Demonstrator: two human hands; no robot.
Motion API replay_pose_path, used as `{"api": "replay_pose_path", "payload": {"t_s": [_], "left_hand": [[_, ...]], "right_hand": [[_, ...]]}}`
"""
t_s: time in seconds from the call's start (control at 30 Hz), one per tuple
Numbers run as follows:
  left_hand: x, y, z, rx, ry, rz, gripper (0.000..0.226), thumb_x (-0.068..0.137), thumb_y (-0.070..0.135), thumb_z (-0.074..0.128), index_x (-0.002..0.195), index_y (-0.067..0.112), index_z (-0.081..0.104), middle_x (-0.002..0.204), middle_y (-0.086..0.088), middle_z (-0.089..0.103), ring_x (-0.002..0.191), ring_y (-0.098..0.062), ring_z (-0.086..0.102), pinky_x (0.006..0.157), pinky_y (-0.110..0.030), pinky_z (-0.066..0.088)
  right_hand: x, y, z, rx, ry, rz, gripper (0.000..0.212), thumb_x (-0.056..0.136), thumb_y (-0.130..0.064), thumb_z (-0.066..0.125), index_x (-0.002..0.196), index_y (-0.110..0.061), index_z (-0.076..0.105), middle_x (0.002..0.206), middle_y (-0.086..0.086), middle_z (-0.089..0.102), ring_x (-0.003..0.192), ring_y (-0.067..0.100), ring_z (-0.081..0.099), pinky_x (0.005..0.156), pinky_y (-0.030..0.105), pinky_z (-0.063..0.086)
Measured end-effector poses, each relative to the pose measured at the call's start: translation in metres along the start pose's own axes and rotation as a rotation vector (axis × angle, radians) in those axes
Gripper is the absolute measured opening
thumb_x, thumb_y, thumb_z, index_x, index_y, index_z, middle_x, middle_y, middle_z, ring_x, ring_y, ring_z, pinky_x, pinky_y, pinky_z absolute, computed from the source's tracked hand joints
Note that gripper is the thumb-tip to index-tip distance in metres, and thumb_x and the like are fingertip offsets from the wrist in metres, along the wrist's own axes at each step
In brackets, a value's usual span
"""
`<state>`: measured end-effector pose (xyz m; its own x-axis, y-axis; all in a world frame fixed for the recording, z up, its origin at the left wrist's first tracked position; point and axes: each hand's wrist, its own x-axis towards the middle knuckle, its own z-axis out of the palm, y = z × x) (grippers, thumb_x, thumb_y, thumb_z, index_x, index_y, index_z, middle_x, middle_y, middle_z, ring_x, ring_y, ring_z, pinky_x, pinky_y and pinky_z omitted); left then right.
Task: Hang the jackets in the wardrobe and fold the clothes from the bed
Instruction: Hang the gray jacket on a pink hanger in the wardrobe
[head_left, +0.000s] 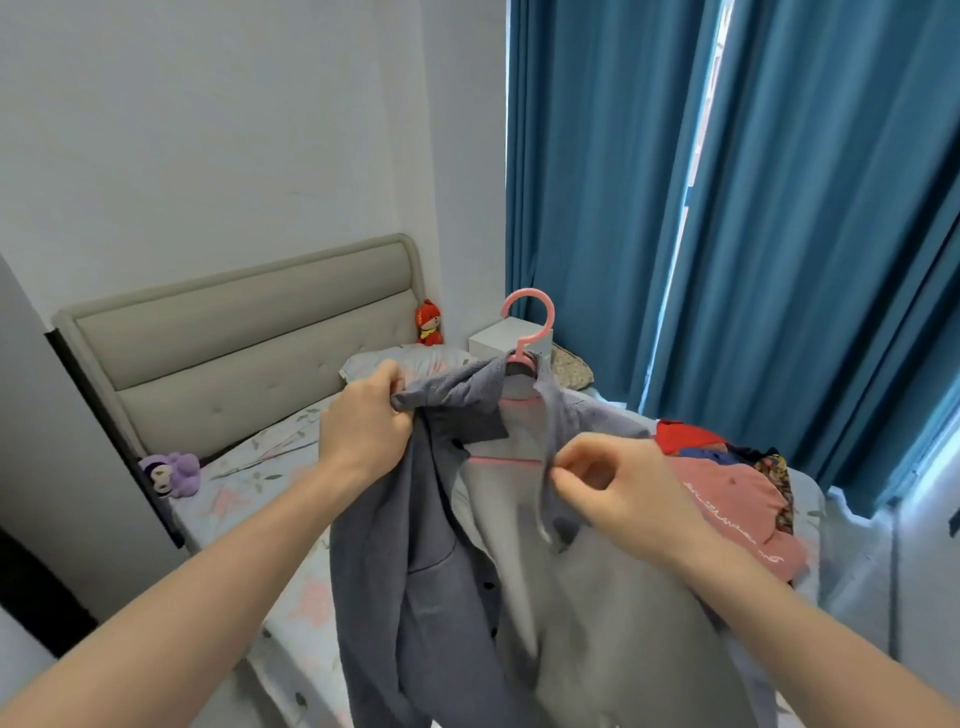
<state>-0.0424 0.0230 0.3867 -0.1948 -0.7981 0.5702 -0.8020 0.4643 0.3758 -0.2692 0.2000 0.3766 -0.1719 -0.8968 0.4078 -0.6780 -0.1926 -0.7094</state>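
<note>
While the left hand (363, 421) grips its shoulder and the right hand (618, 491) pinches its front edge, the grey-blue jacket (441, 561), pale-lined and dark-buttoned, hangs open on a pink hanger (527, 332) above the bed (249, 478).

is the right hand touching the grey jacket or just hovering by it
Touching. The head view shows the right hand pinching the front edge of the grey jacket between thumb and fingertips, just below the pink hanger.

jacket (441, 571) on hanger (527, 332) | clothes pile (727, 483) right, on bed (260, 467)
</note>
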Motion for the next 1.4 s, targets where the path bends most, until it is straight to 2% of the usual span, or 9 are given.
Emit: {"api": "replay_pose_path", "payload": {"t_s": [0.1,0.23,0.33,0.43,0.67,0.9,1.07,1.27,1.4], "left_hand": [[0.005,-0.004,-0.004,-0.016,0.024,0.029,0.018,0.084,0.010,0.057,0.082,0.022,0.044,0.068,-0.002,0.055,0.066,-0.034,0.043,0.059,-0.038,0.031],[0.008,0.006,-0.006,-0.023,0.030,0.095,0.022,0.083,0.010,0.058,0.079,0.024,0.041,0.062,0.005,0.049,0.063,-0.032,0.041,0.058,-0.036,0.027],[0.010,0.008,-0.007,-0.015,0.038,0.113,0.023,0.082,0.009,0.058,0.079,0.024,0.041,0.061,0.005,0.049,0.061,-0.031,0.041,0.057,-0.035,0.026],[0.010,0.010,-0.008,0.001,0.040,0.120,0.023,0.081,0.009,0.059,0.080,0.025,0.041,0.061,0.005,0.049,0.061,-0.031,0.042,0.057,-0.034,0.027],[0.008,0.021,-0.007,0.053,0.038,0.105,0.020,0.085,0.011,0.059,0.083,0.024,0.044,0.067,0.003,0.051,0.064,-0.031,0.042,0.059,-0.035,0.032],[0.001,0.020,-0.005,0.038,-0.114,0.087,0.022,0.078,0.029,0.069,0.085,0.026,0.047,0.086,0.004,0.056,0.082,-0.029,0.052,0.068,-0.037,0.036],[-0.076,0.046,-0.004,-0.207,0.112,0.301,0.035,0.070,0.024,0.080,0.095,0.021,0.054,0.106,0.005,0.051,0.101,-0.022,0.051,0.085,-0.039,0.040],[-0.124,0.077,0.034,-0.644,-0.597,-0.063,0.043,0.075,0.058,0.080,0.111,0.043,0.059,0.111,0.023,0.065,0.102,0.000,0.062,0.088,-0.024,0.053],[-0.112,0.081,0.043,-0.795,-0.420,-0.040,0.011,0.097,0.030,0.070,0.086,0.030,0.073,0.082,0.014,0.068,0.075,-0.001,0.061,0.071,-0.022,0.047]], "right_hand": [[0.015,0.008,-0.039,-0.042,0.313,-0.056,0.016,0.085,-0.020,0.080,0.094,-0.030,0.072,0.093,-0.017,0.072,0.086,0.005,0.067,0.073,0.018,0.051],[0.040,0.049,-0.054,-0.182,-0.065,0.142,0.033,0.098,-0.022,0.067,0.130,-0.024,0.063,0.128,-0.006,0.064,0.116,0.011,0.060,0.090,0.022,0.040],[0.030,0.057,-0.047,-0.166,-0.270,0.254,0.011,0.103,-0.017,0.059,0.101,-0.027,0.063,0.097,-0.009,0.069,0.088,0.008,0.063,0.070,0.018,0.044],[0.022,0.057,-0.036,-0.234,-0.250,0.181,0.026,0.092,-0.025,0.060,0.068,-0.033,0.056,0.062,-0.018,0.057,0.058,0.002,0.043,0.056,0.025,0.036],[0.033,0.042,-0.005,-0.168,-0.112,0.105,0.036,0.085,-0.004,0.055,0.061,-0.027,0.042,0.058,-0.014,0.050,0.059,0.012,0.040,0.052,0.024,0.030],[0.038,0.034,0.005,0.031,-0.060,0.103,0.020,0.093,-0.019,0.057,0.074,-0.017,0.057,0.067,0.003,0.060,0.063,0.010,0.042,0.059,0.035,0.036],[0.036,0.044,-0.002,0.035,-0.021,0.086,0.023,0.095,-0.015,0.063,0.073,-0.015,0.057,0.063,-0.012,0.050,0.063,0.006,0.038,0.061,0.034,0.036],[0.036,0.042,-0.002,0.041,-0.024,0.092,0.017,0.096,-0.018,0.064,0.079,-0.023,0.067,0.078,-0.002,0.070,0.074,0.014,0.059,0.070,0.043,0.052],[0.036,0.036,-0.006,0.075,-0.035,0.107,0.031,0.089,-0.045,0.061,0.090,-0.015,0.068,0.090,0.014,0.070,0.081,0.027,0.064,0.079,0.053,0.054]]}}
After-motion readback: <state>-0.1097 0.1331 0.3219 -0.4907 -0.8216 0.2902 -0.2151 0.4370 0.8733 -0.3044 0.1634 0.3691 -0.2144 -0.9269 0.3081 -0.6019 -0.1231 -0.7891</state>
